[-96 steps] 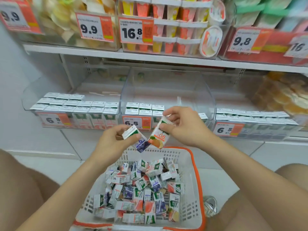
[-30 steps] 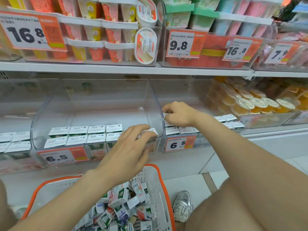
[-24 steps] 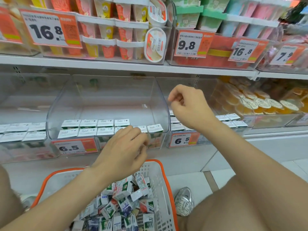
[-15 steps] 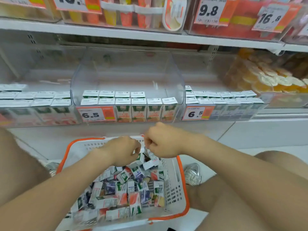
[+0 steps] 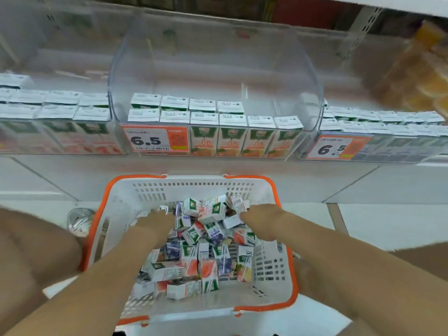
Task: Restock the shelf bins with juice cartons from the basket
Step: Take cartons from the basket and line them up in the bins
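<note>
**Both hands back in the basket for the next pair**

A second ago the left hand (image 5: 157,224) was setting a carton into the front row of the middle shelf bin, and the right hand (image 5: 261,221) was reaching into the neighbouring clear bin (image 5: 388,144) on the right. Now both have dropped into the white plastic basket with an orange rim (image 5: 155,190) on the floor. They are buried to the knuckles in the loose heap of small juice cartons (image 5: 206,241).

Each grip is blurred and half hidden by the heap. The left fingers push in among the cartons, and the right fingertips (image 5: 244,217) touch a white carton just ahead of them. I cannot tell whether either grip has closed on one yet.

Up and ahead of both grips is the clear curved plastic bin (image 5: 218,57). Its front row of orange-fruit cartons (image 5: 244,141) now runs unbroken from the orange price label (image 5: 155,140) to the right wall. The second row behind it stops short, leaving room at its right end.

The last placement looks done and a fresh pick is starting. The basket is far from spent, and its flavours are mixed, so each carton picked must match its bin.
</note>
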Motion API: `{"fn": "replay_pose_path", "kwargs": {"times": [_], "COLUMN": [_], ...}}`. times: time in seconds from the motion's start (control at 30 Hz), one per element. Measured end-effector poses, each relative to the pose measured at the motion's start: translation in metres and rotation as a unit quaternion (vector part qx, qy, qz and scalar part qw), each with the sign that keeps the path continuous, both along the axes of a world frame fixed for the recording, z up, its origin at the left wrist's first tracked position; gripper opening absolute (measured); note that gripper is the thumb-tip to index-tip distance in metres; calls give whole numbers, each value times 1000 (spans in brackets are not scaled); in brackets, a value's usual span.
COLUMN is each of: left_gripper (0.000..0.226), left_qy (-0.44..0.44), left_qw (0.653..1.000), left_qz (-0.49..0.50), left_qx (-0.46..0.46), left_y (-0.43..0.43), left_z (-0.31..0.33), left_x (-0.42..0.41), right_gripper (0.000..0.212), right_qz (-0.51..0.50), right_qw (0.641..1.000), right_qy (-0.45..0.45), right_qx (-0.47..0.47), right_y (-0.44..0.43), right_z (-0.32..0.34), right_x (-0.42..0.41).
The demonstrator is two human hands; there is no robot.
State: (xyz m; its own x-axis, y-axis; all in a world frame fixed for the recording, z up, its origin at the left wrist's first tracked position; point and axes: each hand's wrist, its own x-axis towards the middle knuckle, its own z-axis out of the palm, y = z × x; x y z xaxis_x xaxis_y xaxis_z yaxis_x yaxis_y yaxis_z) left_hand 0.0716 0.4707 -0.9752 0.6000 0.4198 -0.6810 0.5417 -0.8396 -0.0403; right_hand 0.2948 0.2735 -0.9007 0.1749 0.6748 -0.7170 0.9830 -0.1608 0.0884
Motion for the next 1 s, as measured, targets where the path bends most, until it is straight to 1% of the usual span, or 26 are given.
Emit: {"fn": "replay_pose_path", "kwargs": {"times": [0.07, 0.13, 0.27, 0.37, 0.4, 0.47, 0.57, 0.7, 0.73, 0.8, 0.87, 0.9, 0.93, 1.0], "left_gripper": [62, 62, 61, 59, 57, 53, 48, 41, 38, 35, 37, 42, 50, 62], "left_qy": [22, 17, 27, 33, 26, 3, -38, -135, -158, -192, -209, -211, -211, -216], "left_qw": [1000, 1000, 998, 998, 998, 998, 996, 985, 978, 951, 921, 911, 906, 888], "left_qz": [1, -2, 16, 33, 34, 46, 75, 102, 123, 195, 245, 257, 265, 299], "left_qx": [-18, -10, 50, 52, 56, 53, 10, -43, -64, -142, -221, -243, -254, -275], "left_y": [-4, -7, -11, -11, -9, -6, -5, -7, -7, -5, -1, 2, 3, 4], "left_z": [-15, -21, -34, -38, -37, -31, -29, -25, -25, -21, -16, -11, -6, 5], "left_x": [-7, -7, -6, -9, -10, -8, -6, -3, -3, -1, 0, 0, 0, -1], "right_gripper": [40, 43, 74, 92, 93, 87, 73, 58, 53, 48, 47, 48, 52, 67], "right_qz": [-1, 13, 10, 18, 22, 27, 21, 27, 42, 79, 105, 117, 124, 122], "right_qw": [999, 998, 995, 992, 992, 992, 996, 999, 998, 996, 993, 992, 991, 991], "right_qy": [1, -16, -62, -85, -89, -87, -67, -44, -38, -39, -46, -48, -48, -26], "right_qx": [-37, -58, -78, -91, -92, -87, -56, -13, -2, 13, 17, 21, 24, 41], "right_y": [-5, -10, -18, -23, -24, -24, -23, -22, -21, -22, -21, -21, -21, -22], "right_z": [-22, -43, -76, -87, -91, -94, -96, -94, -93, -90, -84, -81, -78, -72], "right_x": [-5, -12, -22, -27, -27, -27, -26, -30, -32, -38, -42, -43, -44, -43]}}
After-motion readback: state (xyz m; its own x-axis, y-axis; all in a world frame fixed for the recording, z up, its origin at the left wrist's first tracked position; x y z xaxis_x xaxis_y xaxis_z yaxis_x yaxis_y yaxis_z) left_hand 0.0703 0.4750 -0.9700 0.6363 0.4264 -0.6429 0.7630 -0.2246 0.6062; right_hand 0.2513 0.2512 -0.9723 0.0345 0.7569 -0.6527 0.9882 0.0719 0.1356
